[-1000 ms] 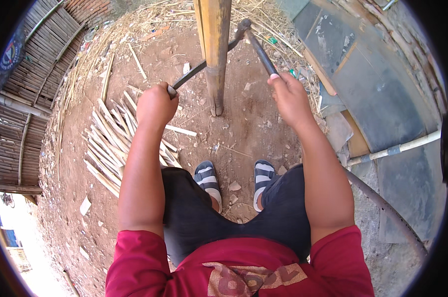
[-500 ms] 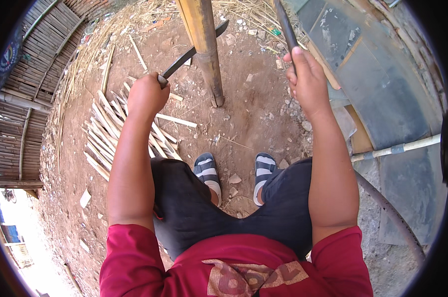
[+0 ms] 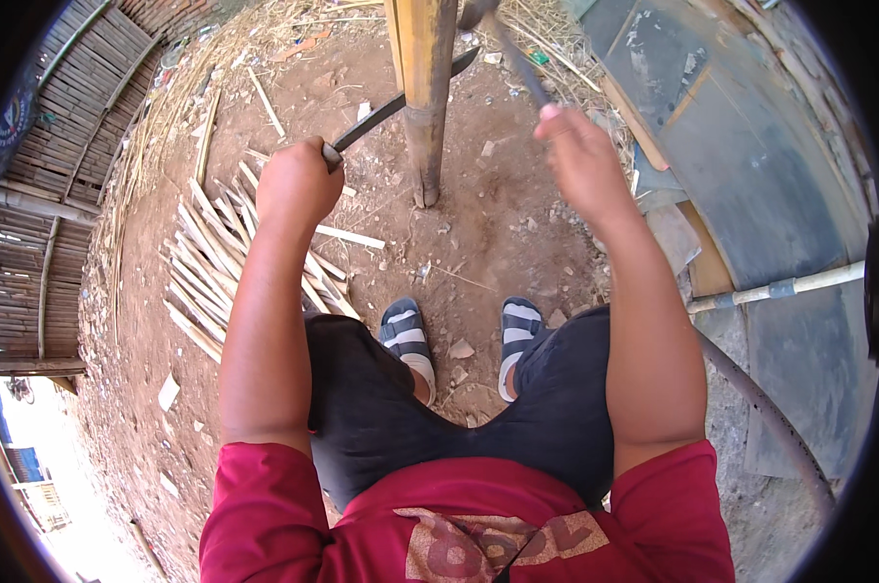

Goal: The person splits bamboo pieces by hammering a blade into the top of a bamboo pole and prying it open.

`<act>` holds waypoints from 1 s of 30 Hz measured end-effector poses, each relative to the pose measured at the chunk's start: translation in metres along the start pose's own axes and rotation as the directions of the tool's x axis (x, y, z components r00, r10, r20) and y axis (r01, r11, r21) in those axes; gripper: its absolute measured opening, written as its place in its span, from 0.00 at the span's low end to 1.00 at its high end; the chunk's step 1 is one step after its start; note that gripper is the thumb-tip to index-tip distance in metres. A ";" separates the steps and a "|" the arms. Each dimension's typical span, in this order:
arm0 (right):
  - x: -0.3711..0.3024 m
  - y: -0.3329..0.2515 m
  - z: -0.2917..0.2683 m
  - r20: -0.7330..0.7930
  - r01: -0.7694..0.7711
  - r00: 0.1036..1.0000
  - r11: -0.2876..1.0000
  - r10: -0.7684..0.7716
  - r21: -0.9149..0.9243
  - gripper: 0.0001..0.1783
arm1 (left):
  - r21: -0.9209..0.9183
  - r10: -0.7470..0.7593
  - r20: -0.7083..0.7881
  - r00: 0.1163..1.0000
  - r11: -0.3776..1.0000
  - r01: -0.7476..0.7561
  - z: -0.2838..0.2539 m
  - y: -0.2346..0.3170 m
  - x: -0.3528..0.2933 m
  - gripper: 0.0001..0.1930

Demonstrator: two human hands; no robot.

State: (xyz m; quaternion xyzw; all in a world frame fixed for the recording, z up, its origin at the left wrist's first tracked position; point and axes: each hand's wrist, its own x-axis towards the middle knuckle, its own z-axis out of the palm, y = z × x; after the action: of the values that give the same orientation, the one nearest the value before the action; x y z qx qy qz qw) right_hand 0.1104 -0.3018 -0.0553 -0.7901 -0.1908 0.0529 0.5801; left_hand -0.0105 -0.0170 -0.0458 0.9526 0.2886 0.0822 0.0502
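Observation:
My left hand is closed round the handle of a machete. Its dark blade runs up to the right and crosses an upright bamboo pole. The pole covers the middle of the blade, and the tip shows on the far right side. A split line runs up the pole's upper part; its foot rests on the dirt. In my right hand is the handle of a hammer, blurred by motion. The dark hammer head is beside the pole at the top edge, above the blade tip.
Split bamboo strips lie heaped on the dirt to the left. Woven bamboo panels stand at the far left. Grey sheets and a pale pipe are on the right. My sandalled feet stand before the pole.
The hammer has swung left toward the pole and my right hand has shifted slightly left. My left hand, the machete and the pole's upper part have moved a little right.

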 end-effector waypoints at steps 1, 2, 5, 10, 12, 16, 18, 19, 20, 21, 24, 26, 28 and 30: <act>0.001 0.008 0.007 0.014 -0.034 0.999 0.996 0.036 -0.085 0.25 | 0.002 0.006 0.008 1.000 1.000 -0.006 0.001 -0.002 0.003 0.14; 0.004 0.012 0.009 0.024 -0.068 0.997 0.983 0.073 -0.170 0.26 | 0.010 0.017 0.002 1.000 1.000 -0.017 0.001 -0.002 0.006 0.14; -0.006 -0.026 0.001 0.005 -0.002 1.000 1.000 0.002 0.016 0.25 | 0.002 0.000 -0.012 1.000 1.000 0.000 0.003 -0.005 -0.001 0.14; 0.001 -0.007 0.000 0.060 -0.133 0.989 0.988 0.137 -0.074 0.25 | 0.017 0.039 -0.016 0.999 0.999 -0.039 0.002 -0.005 0.000 0.14; 0.010 0.014 0.006 0.004 -0.124 0.992 0.991 0.125 -0.051 0.25 | -0.001 0.021 -0.017 1.000 1.000 -0.021 0.001 -0.006 0.000 0.13; -0.002 -0.013 -0.007 -0.004 -0.037 0.999 0.991 0.037 0.129 0.26 | 0.025 0.016 -0.019 1.000 1.000 -0.015 -0.003 -0.004 -0.005 0.13; 0.001 -0.011 -0.011 0.007 0.034 0.999 0.977 -0.036 0.209 0.26 | 0.000 0.007 -0.001 1.000 1.000 -0.007 -0.002 -0.004 -0.005 0.13; 0.004 -0.002 -0.003 -0.012 0.060 0.998 0.993 -0.059 0.098 0.26 | -0.006 0.005 0.000 1.000 1.000 -0.005 -0.002 -0.005 -0.003 0.13; 0.003 0.009 0.002 0.012 -0.010 1.000 1.000 0.010 0.013 0.27 | -0.013 0.004 0.001 1.000 1.000 -0.004 -0.002 -0.006 -0.002 0.13; 0.004 0.012 0.007 0.033 -0.068 0.997 0.995 0.071 -0.077 0.27 | -0.011 0.006 -0.005 1.000 1.000 -0.006 -0.003 -0.005 -0.001 0.13; 0.007 -0.004 0.001 0.006 -0.085 0.996 0.996 0.085 -0.032 0.27 | -0.005 0.007 -0.027 1.000 1.000 -0.007 -0.005 -0.006 -0.003 0.13; -0.004 -0.020 -0.003 -0.028 -0.075 0.997 0.991 0.078 0.108 0.26 | 0.013 0.013 -0.020 1.000 1.000 -0.013 -0.003 -0.009 -0.005 0.13; 0.003 -0.011 -0.006 0.058 -0.103 0.994 0.988 0.097 0.113 0.27 | 0.022 0.019 -0.010 1.000 1.000 -0.019 -0.003 -0.008 -0.004 0.13; 0.006 0.009 0.007 0.112 -0.192 0.973 0.978 0.200 -0.081 0.27 | 0.021 0.000 -0.004 1.000 1.000 0.000 -0.004 -0.006 -0.005 0.13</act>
State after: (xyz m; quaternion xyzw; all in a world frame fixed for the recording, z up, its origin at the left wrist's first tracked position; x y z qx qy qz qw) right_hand 0.1165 -0.2959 -0.0650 -0.8202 -0.1481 0.1505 0.5317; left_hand -0.0183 -0.0145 -0.0435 0.9530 0.2894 0.0810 0.0397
